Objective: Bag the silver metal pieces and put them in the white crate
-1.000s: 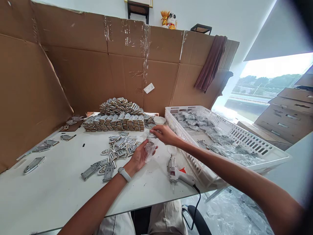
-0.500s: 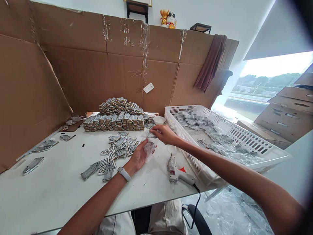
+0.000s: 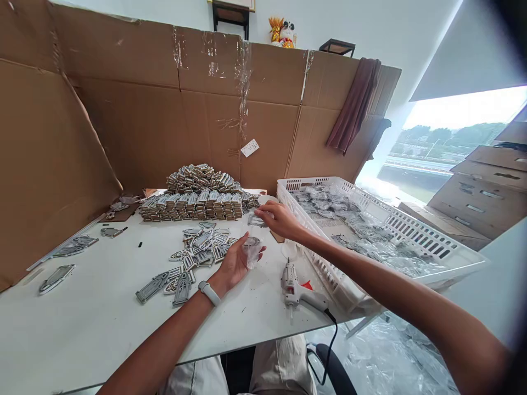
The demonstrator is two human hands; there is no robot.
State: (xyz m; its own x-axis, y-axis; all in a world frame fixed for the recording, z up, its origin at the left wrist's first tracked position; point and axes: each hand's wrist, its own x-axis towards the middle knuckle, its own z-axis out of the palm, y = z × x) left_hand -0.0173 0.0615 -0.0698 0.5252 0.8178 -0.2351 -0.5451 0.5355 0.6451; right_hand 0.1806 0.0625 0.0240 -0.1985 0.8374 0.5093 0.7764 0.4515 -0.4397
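My left hand (image 3: 235,262), with a pale watch on its wrist, holds a clear plastic bag (image 3: 252,253) with something dark and small showing in it. Just above and to the right, my right hand (image 3: 278,218) pinches a small grey piece (image 3: 256,220) that seems partly wrapped in clear plastic. A loose heap of grey arched pieces (image 3: 203,247) lies left of my left hand. Behind it stands a tall stack of similar pieces (image 3: 197,203). A white glue gun (image 3: 293,288) rests on the table to the right of my left hand.
A white perforated basket (image 3: 415,229) holding bagged pieces stands on the right. A white bowl (image 3: 267,199) sits behind my right hand. Cardboard walls (image 3: 144,120) enclose the back and left. Several loose arched pieces (image 3: 56,278) lie at the left. A black cord (image 3: 329,351) hangs over the front edge.
My right hand has moved slightly up and right, away from my left hand, with the small grey piece in its fingers. A gap now shows between the hands.
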